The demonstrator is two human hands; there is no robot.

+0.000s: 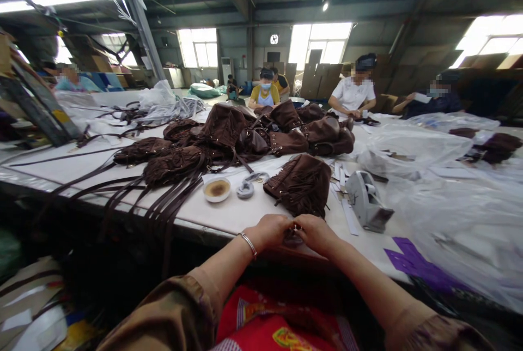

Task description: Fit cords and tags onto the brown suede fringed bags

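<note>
My left hand [274, 231] and my right hand [314, 233] meet at the table's front edge, fingertips pinched close together. Between them shows a dark brown leather piece [292, 238], mostly covered by my fingers; whether it belongs to the bag behind cannot be made out. Directly beyond my hands lies a brown fringed bag [304, 182] with metal eyelets along its side. A coil of grey cord [245, 189] rests left of that bag, beside a shallow white bowl [216, 189] with a brownish substance in it.
A heap of brown bags [229, 127] fills the table's middle, with straps [159, 198] hanging over the front edge. To the right stand a grey tape dispenser [368, 201], clear plastic bags [461, 215] and a purple piece [420, 266]. Several people sit around the table's far side.
</note>
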